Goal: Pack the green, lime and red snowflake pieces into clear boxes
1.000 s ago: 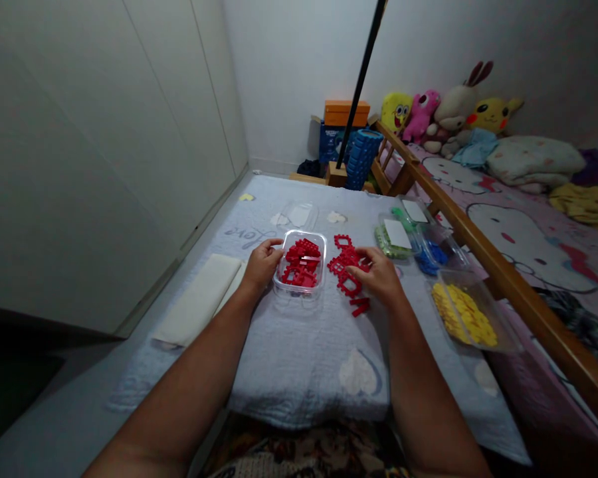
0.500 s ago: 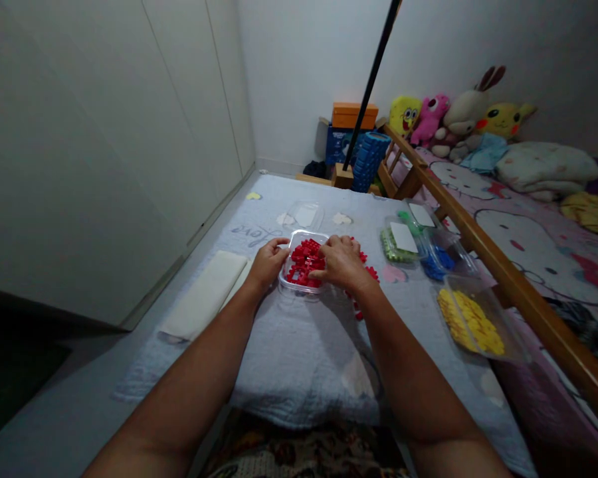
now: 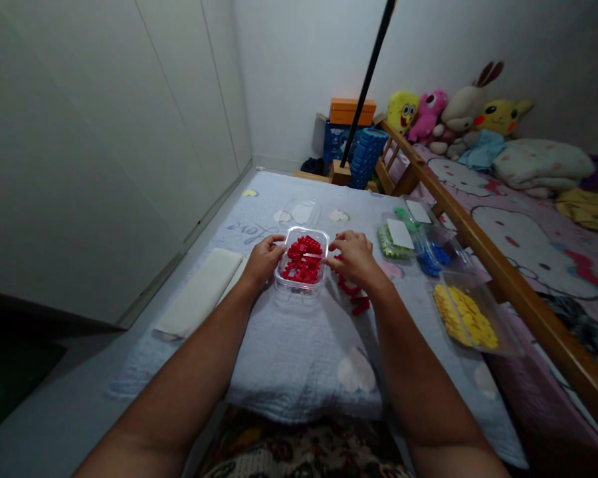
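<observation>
A clear plastic container (image 3: pixel 300 287) full of red plastic toy pieces (image 3: pixel 303 259) stands on the cloth-covered table in front of me. My left hand (image 3: pixel 264 260) grips its left rim between thumb and fingers. At the right rim hovers my right hand (image 3: pixel 351 257), thumb and fingers apart, with nothing visible in its grasp. More loose red pieces (image 3: pixel 359 305) lie on the cloth, partly hidden beneath that hand and wrist. Behind the container rests a clear lid (image 3: pixel 303 212) with a white label.
Clear containers stand along the table's right side: light green pieces (image 3: pixel 396 249), green pieces (image 3: pixel 402 214), blue pieces (image 3: pixel 434 259) and yellow pieces (image 3: pixel 466 315). A folded cream cloth (image 3: pixel 199 292) lies left. A wooden bed rail (image 3: pixel 458 219) borders the right edge.
My right hand has moved from over the red pieces inside the container to just outside its right rim, its fingers spreading. My left hand keeps its hold. The view shifted slightly.
</observation>
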`<state>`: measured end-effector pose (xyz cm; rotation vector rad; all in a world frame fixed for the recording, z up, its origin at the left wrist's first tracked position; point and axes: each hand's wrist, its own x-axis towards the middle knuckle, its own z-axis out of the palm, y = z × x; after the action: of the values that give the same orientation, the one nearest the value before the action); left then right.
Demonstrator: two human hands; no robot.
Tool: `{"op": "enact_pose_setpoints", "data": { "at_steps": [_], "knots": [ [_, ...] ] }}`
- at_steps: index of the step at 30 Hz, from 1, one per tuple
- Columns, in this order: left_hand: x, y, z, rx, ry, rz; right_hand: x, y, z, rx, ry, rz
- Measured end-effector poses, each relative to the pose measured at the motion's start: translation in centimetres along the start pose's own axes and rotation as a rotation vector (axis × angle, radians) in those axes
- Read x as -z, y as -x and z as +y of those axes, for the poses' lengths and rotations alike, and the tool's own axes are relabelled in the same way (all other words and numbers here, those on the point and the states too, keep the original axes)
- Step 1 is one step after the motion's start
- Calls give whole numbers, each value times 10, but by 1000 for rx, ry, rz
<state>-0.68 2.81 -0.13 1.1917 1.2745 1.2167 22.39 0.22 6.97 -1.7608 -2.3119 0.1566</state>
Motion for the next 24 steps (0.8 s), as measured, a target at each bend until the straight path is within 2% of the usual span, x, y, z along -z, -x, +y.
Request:
{"op": "enact_pose_setpoints", "data": {
  "at_steps": [7, 11, 16, 24],
  "knots": [
    [-1, 0, 2, 27, 42, -8, 5, 16, 45, -61, -80, -11],
    [-1, 1, 3, 21, 32, 2, 6, 35, 63, -129, -160, -146],
    [-2, 1, 3, 24, 26, 8, -2, 58, 71, -141, -321, -279],
    [-1, 1, 3, 25, 32, 5, -8, 80, 70, -122, -465, -334]
  ]
}}
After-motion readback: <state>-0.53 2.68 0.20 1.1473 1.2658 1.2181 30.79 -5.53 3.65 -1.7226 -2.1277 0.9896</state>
